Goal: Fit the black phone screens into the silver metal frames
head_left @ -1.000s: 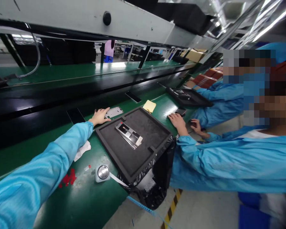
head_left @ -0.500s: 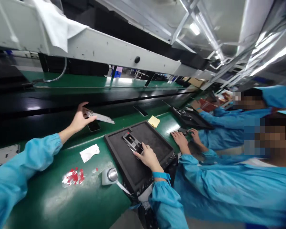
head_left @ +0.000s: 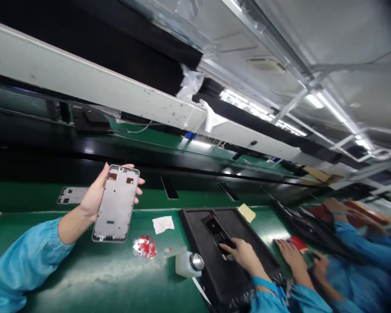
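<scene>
My left hand (head_left: 96, 193) is closed round a silver-grey phone frame (head_left: 115, 204), with its thumb side behind one edge and its fingertips showing past the other. The frame is tilted up, its flat inner face with small cutouts towards me. My right hand (head_left: 246, 256) rests over the lower end of an opened phone (head_left: 217, 230) on the black foam tray (head_left: 211, 274). Its thumb and index finger grip that end; the other fingers are partly hidden. A small red spot shows at the phone's upper end.
Nearby on the green bench lie a white wipe (head_left: 163, 224), red scraps (head_left: 145, 247), a metal-topped bottle (head_left: 187, 264) and a yellow sticky pad (head_left: 246, 213). Behind lie another phone frame (head_left: 72, 195) and dark phones (head_left: 169, 187). A co-worker's hands (head_left: 293, 256) are at the right.
My view has swung left. My left hand has turned the phone frame from nearly edge-on to facing me and brought it closer. My right hand stays at the opened phone's lower end.
</scene>
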A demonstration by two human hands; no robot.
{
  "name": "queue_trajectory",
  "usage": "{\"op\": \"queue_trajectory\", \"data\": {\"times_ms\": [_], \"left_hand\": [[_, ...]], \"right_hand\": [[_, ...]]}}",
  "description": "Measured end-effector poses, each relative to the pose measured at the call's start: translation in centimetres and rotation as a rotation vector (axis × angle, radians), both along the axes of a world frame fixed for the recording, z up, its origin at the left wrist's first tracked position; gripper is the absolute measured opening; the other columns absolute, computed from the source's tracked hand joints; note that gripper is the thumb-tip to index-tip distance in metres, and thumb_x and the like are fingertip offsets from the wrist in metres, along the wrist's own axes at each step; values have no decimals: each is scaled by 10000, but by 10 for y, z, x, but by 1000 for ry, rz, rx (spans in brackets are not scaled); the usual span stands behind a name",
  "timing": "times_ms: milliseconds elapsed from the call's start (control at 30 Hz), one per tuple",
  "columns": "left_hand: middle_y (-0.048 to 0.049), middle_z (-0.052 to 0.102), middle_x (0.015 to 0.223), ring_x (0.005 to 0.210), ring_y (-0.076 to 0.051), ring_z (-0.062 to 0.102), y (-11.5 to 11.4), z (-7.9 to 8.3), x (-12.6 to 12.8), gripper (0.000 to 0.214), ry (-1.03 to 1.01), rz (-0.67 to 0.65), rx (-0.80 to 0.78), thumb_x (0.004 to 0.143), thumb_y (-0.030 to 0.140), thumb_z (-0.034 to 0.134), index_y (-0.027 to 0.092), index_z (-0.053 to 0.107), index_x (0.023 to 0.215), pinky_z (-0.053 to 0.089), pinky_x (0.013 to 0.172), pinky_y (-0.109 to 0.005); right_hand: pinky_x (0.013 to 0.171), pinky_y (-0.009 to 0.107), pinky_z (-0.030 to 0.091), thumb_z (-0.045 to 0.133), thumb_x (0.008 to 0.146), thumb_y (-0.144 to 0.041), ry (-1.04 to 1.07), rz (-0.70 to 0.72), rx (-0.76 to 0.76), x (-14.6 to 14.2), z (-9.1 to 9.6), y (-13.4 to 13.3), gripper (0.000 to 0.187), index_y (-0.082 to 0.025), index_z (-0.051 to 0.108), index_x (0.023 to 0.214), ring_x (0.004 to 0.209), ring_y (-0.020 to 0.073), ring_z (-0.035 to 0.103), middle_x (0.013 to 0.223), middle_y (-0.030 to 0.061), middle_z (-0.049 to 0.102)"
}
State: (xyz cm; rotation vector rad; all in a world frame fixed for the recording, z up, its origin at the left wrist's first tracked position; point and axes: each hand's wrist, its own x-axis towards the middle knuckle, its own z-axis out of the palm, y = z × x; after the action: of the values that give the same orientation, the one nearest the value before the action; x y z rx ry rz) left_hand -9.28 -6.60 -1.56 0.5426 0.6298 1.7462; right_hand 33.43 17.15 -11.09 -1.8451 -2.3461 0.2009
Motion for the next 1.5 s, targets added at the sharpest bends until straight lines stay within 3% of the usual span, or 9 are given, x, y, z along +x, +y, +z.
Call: {"op": "queue_trajectory", "data": {"times_ms": [167,433,533,767,900,1067,1200,1367,1500], "left_hand": [[-164,780,1125,825,-296,778,-41,9,0,556,-16,-197,239,1051,660,435,205,654,1283,621,739,-419],[-157,770,1236,895,-317,782,-70,19,-5,593,-10,-248,343,1030,698,447,249,738,1285,617,781,-429],[-159,798,1121,890,-306,781,-75,20,-4,649,24,-240,317,1010,738,451,254,741,1331,611,804,-413],[-205,802,1041,893,-311,790,-67,4,-5,736,88,-277,235,1022,745,406,229,591,1513,596,825,-406],[-195,796,1007,889,-323,771,-53,-7,-7,801,259,-168,148,1014,750,422,184,532,1570,602,836,-429],[-151,769,1174,971,-283,723,-43,-9,0,669,594,-63,64,1029,683,482,240,642,1504,582,931,-400],[-114,501,1631,1120,-305,707,-36,-19,6,570,708,-8,83,1061,611,466,299,645,1504,575,1033,-439],[-126,405,1690,1359,-357,593,-34,-30,8,593,1073,104,215,1093,530,442,298,470,1637,531,1135,-471],[-180,304,1719,1572,-381,358,-38,-25,10,693,1433,59,229,1083,537,469,211,344,1682,406,1265,-534]], "right_hand": [[749,593,613,598,672,-581,212,57,22,-19,41,-24,287,-343,576,512,754,474,760,623,92,732],[633,516,614,672,796,-690,758,70,286,-114,116,-125,430,-278,798,808,754,396,743,812,113,804],[541,393,547,688,860,-676,948,148,390,-175,112,-165,472,-220,805,868,633,292,669,731,83,757],[489,258,455,624,968,-650,1144,501,88,-278,85,-187,537,-192,673,691,539,153,528,593,-1,573],[788,356,630,526,1062,-567,1309,572,110,-287,82,-189,382,-246,699,1176,949,234,741,1065,80,746],[1191,536,493,463,1099,-525,1281,702,144,-280,82,-187,455,-293,604,1464,1477,309,534,1572,106,567],[1208,542,490,492,1107,-459,1423,632,94,-283,79,-186,414,-267,622,1450,1455,293,572,1551,109,604],[1160,522,532,582,1076,-435,1593,590,79,-289,79,-187,341,-205,681,1308,1371,286,646,1446,140,677],[1007,421,591,676,1030,-350,1700,507,114,-296,78,-180,134,-219,664,1010,1110,221,746,1112,61,749]]}}
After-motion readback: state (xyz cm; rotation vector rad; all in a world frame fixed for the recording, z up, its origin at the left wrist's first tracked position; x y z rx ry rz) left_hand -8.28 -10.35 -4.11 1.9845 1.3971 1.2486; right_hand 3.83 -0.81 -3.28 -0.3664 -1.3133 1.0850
